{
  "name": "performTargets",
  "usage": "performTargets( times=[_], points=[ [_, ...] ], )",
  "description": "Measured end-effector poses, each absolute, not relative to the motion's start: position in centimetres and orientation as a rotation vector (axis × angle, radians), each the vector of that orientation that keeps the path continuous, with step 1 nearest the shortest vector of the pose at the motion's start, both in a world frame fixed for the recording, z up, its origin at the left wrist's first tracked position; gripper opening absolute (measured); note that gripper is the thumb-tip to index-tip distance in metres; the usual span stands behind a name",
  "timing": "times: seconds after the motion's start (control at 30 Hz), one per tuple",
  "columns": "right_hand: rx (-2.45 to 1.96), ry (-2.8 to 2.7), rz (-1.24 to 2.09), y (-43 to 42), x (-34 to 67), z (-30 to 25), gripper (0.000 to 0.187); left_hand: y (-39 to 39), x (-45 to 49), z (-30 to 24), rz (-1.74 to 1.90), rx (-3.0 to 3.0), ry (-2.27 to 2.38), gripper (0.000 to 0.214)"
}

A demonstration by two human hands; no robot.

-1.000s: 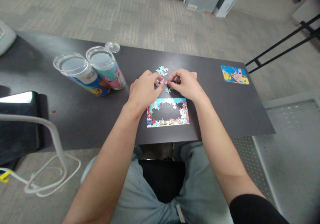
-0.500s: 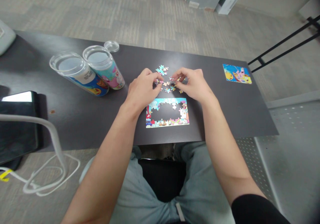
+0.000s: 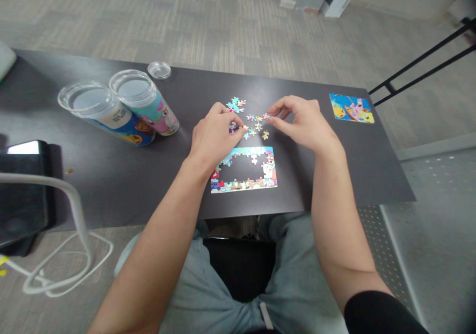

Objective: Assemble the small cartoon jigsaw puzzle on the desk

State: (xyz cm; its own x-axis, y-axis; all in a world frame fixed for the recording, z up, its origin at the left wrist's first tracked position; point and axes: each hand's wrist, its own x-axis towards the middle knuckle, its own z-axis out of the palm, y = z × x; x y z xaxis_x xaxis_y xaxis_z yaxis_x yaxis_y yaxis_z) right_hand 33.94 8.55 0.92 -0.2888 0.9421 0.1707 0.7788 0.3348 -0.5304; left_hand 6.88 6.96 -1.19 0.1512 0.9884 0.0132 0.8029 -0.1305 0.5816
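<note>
Over the left part of a cluster of loose jigsaw pieces (image 3: 253, 132) is my left hand (image 3: 211, 131), its thumb and index finger closed around a small pale puzzle piece (image 3: 246, 127). On the cluster's right side my right hand (image 3: 303, 121) pinches a pinkish puzzle piece (image 3: 266, 116) at its fingertips. A second small heap of bluish pieces (image 3: 235, 104) lies farther back. Nearer to me sits a partly assembled puzzle (image 3: 243, 187), a colourful cartoon border around an open middle. My left wrist covers part of its upper left corner.
Two cartoon-printed canisters (image 3: 163, 115) with clear tops stand to the left, a clear round lid (image 3: 159, 70) behind them. A cartoon picture card (image 3: 351, 108) lies at the far right of the dark table (image 3: 353, 170). A black device (image 3: 26, 190) and white cable (image 3: 80, 215) are at left.
My right hand has drawn back to the right, a pinkish piece at its fingertips. More of the loose pieces show. My left hand stays over the cluster's left part. The view has shifted slightly.
</note>
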Motion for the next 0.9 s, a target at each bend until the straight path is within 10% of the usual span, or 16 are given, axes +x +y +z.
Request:
performTargets(
  times=[0.9],
  points=[
    [-1.394,-2.437,0.498,6.0,32.9,7.0,0.032,5.8,2.7,-1.6,1.091,1.988,1.654,0.018]
  ],
)
